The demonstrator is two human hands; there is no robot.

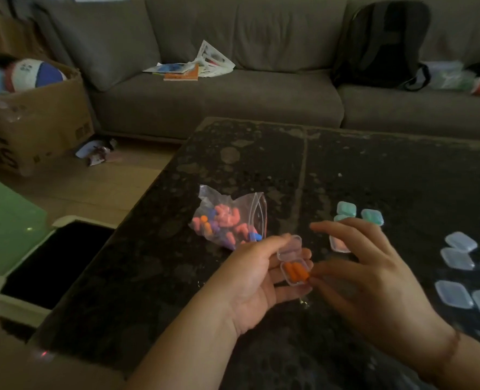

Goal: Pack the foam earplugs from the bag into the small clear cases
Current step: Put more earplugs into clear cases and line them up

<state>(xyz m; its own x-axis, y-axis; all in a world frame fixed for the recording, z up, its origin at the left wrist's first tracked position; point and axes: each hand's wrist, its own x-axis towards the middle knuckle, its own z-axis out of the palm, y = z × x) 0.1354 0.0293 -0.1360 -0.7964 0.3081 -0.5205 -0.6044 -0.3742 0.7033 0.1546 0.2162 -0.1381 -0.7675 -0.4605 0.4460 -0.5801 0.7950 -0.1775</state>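
From the head camera, which is the only view, the left hand (257, 273) holds a small clear case (293, 267) above the dark table (374, 170). The fingers are curled under and around the case, and its lid stands open behind. Two orange earplugs (297, 272) lie inside, side by side. The right hand (374, 273) is beside it with the fingers spread and relaxed; one fingertip seems to touch the end of an earplug, but the hand is blurred, so I cannot say if it pinches or only pushes.

I think the risk is at the closing. One earplug reaches the edge of the case, and foam springs back, so if the lid is pressed down now it may catch the tip or not snap shut, and the earplug can jump out onto the table. The case is light and is held only by the fingers, so a hard push could also tilt it.

The bag (229, 220) lies on the table just beyond the left hand, with its mouth open. It is still quite full of pink, purple, blue and orange earplugs. Some filled cases (372, 216) with green earplugs stand behind the right hand, and several empty cases (458, 258) wait at the right, so much work remains.
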